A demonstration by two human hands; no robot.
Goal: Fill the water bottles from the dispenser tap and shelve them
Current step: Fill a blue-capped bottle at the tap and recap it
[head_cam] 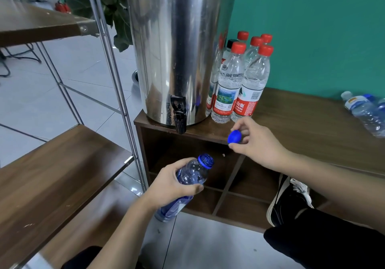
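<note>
Left hand (174, 182) wraps around the middle of an uncapped blue-tinted bottle (192, 177), tilted with its open neck up and away from the wrist; the fingers hide its label. Right hand (257, 143) pinches the blue cap (235, 137) at thumb and fingertips. Beyond the left hand, the black tap (179, 114) projects from the steel dispenser (177, 49), whose top is cut off. Red-capped bottles (237, 81) cluster beyond the right hand; further bottles (364, 112) run off frame.

Clear blue plastic bottle (192, 177): uncapped, tilted, below black tap (179, 115) of steel cylindrical dispenser (179, 49); round blue cap (235, 137) held apart.
</note>
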